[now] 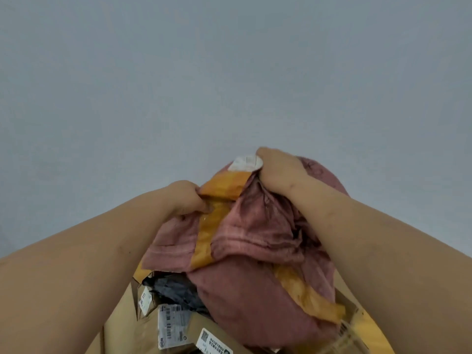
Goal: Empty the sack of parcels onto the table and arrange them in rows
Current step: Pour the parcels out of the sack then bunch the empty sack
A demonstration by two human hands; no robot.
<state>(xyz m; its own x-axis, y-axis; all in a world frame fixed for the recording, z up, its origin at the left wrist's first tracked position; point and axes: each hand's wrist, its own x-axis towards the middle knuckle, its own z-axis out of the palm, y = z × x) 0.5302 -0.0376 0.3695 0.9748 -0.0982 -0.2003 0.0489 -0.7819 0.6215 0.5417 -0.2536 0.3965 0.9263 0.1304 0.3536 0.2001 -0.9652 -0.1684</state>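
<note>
Nearest cam, bottom of frame: parcels point(178, 325) piled loose — brown cartons w/ white shipping labels, one dark grey poly mailer point(173, 290) among them, edge of a carton at lower rt. They lie under and against the sack's lower end; can't tell which end is its mouth, nor how many remain inside. Judged: emptying underway, not finished; no rows started, sorting all still to do. Sack point(255, 251) = dusty-pink woven cloth, creased, orange tape strips point(204, 238) along it, white round label point(245, 162) near the far end; still bulky, so prob. not empty. It's held up above the pile, far end raised. L hand point(186, 198) clamped on cloth at the tape, left side. R hand point(278, 169) further off, fist bunched on the far end next to the white label. Beyond: plain pale grey surface point(229, 72), can't say if desk or wall.
</note>
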